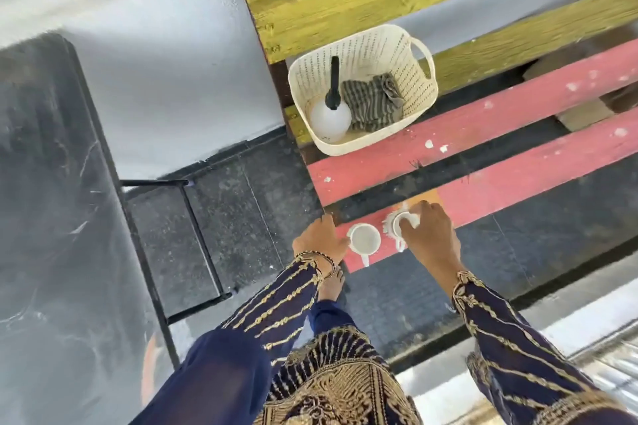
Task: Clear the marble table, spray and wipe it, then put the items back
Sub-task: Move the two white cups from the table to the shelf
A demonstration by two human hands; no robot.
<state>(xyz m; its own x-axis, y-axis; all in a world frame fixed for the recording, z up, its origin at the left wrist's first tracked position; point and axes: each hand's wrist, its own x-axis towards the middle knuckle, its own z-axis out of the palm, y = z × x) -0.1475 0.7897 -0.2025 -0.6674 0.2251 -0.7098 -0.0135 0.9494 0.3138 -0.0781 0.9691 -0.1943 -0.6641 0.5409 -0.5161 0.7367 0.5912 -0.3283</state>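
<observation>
Two white cups stand on a pink slat of a painted wooden bench (518, 190). My left hand (321, 235) holds the left cup (364, 239) by its rim side. My right hand (426, 228) grips the right cup (402, 222) from above, its fingers curled over the rim. The dark marble table (45, 183) fills the left of the view, its top bare where it shows. On the bench farther back, a cream plastic basket (419, 93) holds a white spray bottle (329, 117) with a black nozzle and a striped grey cloth (373, 103).
The table's black metal frame (193, 217) juts out between table and bench. Dark speckled floor (248, 190) lies between them. A grey wall rises behind. The bench has yellow slats (379, 0) at the back with gaps between slats. My foot (331, 283) stands by the bench corner.
</observation>
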